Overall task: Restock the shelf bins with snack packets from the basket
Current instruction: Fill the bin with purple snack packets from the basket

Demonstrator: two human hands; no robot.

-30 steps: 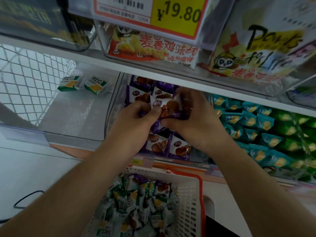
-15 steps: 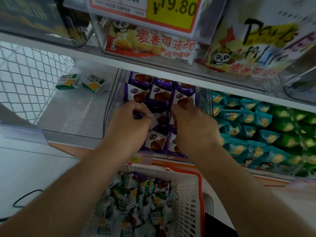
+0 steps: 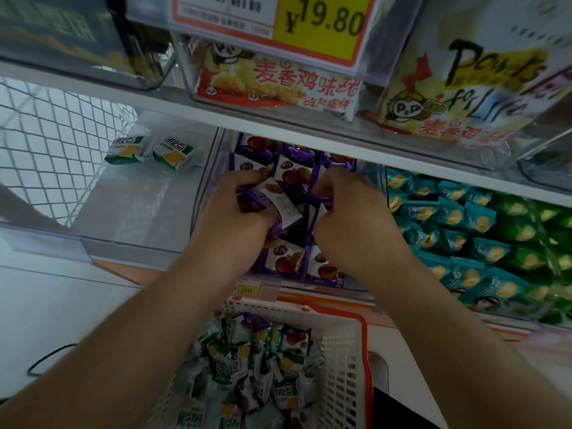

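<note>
From the near-bare clear plastic bin (image 3: 148, 212) with two green packets (image 3: 151, 150), we reach the middle bin (image 3: 210, 181), our left hand (image 3: 238, 218) gripping crinkly purple packets (image 3: 275, 205), our right hand (image 3: 349, 221) curled on another, above the white slotted basket (image 3: 340, 366).

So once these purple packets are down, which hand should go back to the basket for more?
Probably the left hand. Both hands grip purple packets over the middle bin, but the basket sits below and toward the left arm's side, and the nearly empty bin holding two green packets lies on the left.
</note>
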